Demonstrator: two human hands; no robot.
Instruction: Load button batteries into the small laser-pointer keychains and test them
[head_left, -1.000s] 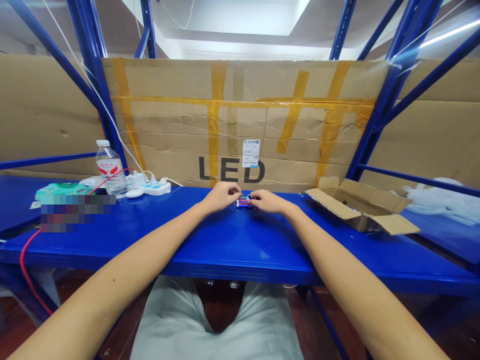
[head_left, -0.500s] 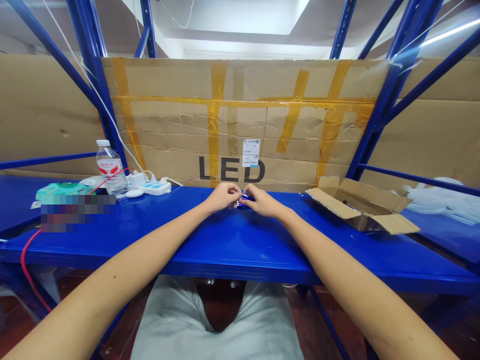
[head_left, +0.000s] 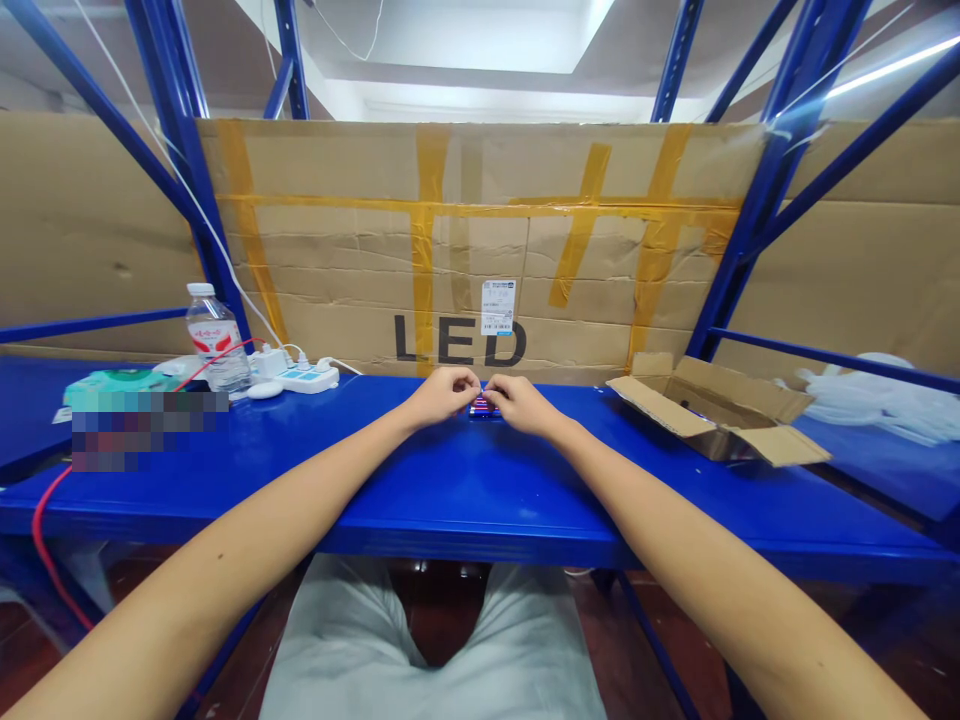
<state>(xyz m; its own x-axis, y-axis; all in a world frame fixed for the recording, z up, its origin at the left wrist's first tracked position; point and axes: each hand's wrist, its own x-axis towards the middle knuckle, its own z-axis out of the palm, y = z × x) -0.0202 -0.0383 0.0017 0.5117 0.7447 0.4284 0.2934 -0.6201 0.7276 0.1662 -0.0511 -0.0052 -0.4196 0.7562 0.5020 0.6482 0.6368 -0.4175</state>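
Cardboard sheeting spans the far side of the scene, set among blue metal uprights and crossed by strips of brown tape. Low on it stand the 3 black letters "LED", with a white label overlapping their upper right. Above, the pale ceiling has a recessed section, and a bright light tube shines at the far right.

Seen from the head camera, the glossy blue desk runs across the whole width, its near edge above a dark red floor and the person's grey trousers. On the left are a clear bottle with a white cap, a white power strip with plugs in it, and a teal packet; a red cable drops over the near left edge. On the right sits an open cardboard box, its flaps spread, with crumpled white plastic beyond it.

Small striped pieces, red, white and blue, lie at the far middle of the desk, partly covered by fingers. The left hand is curled just beside them, thumb and forefinger drawn together; the right hand bends its fingertips over them. Whether either grasps a piece, I cannot tell.
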